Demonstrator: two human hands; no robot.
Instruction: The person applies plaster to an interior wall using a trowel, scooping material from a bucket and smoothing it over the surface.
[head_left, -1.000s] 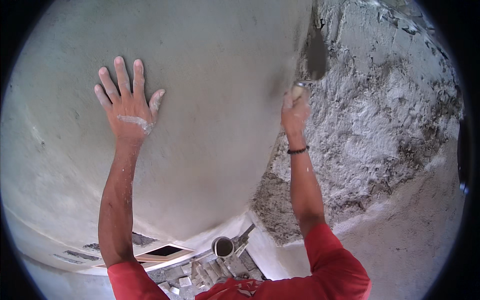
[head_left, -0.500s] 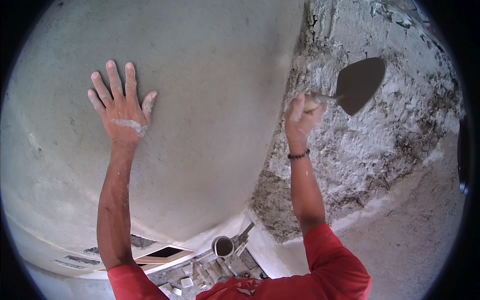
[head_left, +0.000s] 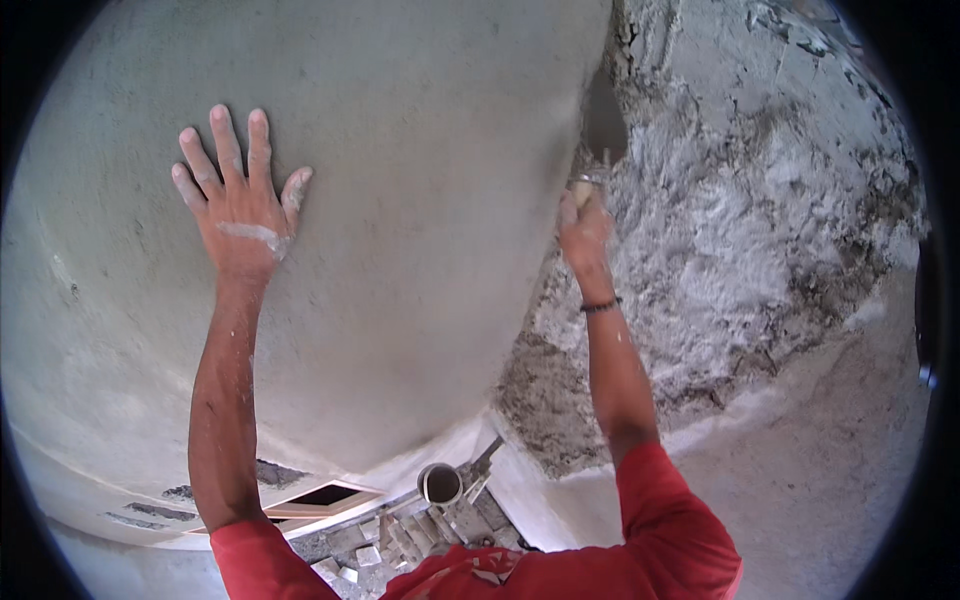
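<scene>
My left hand lies flat against the smooth grey plaster wall, fingers spread and holding nothing; a pale smear of plaster crosses its back. My right hand is closed round the wooden handle of a trowel, and a dark beaded band circles that wrist. The trowel's dark blade points upward, its edge at the corner where the smooth plaster meets a rough, lumpy wall. Whether the blade touches the plaster edge, I cannot tell.
Far below stands a bucket beside scattered blocks and boards on the floor. A framed opening sits low in the left wall. A smoother wall strip runs beneath the rough area at the right.
The trowel has swung left from over the rough wall to the corner, its blade turning upward. My right hand has shifted slightly left. My left hand stays on the plaster, slightly higher.
</scene>
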